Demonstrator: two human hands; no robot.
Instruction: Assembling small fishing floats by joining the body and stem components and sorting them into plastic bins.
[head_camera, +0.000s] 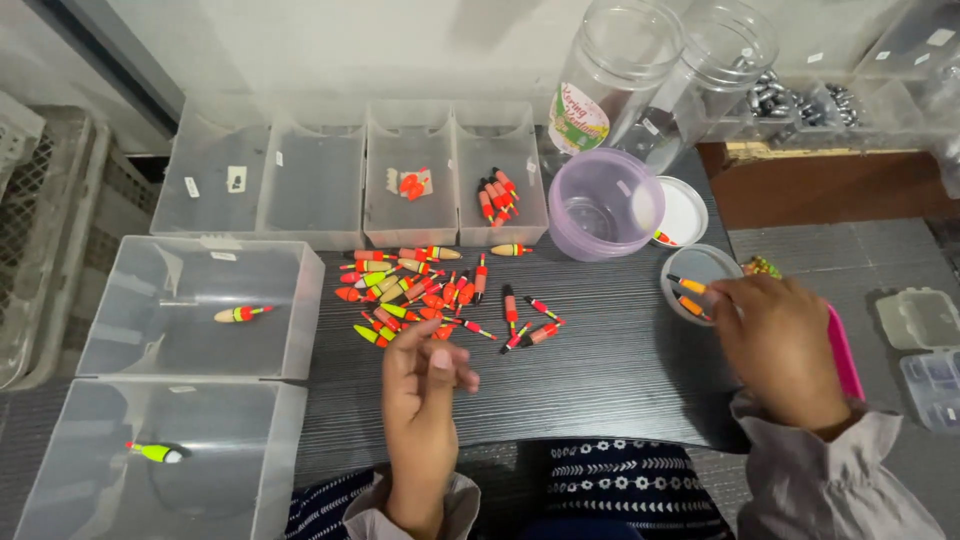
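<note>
Just ahead of the left hand (425, 385), a loose heap of fishing floats (420, 290) lies on the dark table (610, 370), too tangled to count exactly, well over twenty. The left hand hovers with fingers loosely curled, thumb meeting fingertips, holding nothing that I can see. The right hand (775, 345) is partly closed and pinches two orange floats (690, 296) over a small round lid (700, 270). Beyond it stand a purple tub (605, 205), a white lid (685, 212) and two tall clear jars (620, 70). Four small bins (350, 180) line the far edge; two large bins (200, 310) sit left of the left hand, one float in each. Bare tabletop lies between the hands.
</note>
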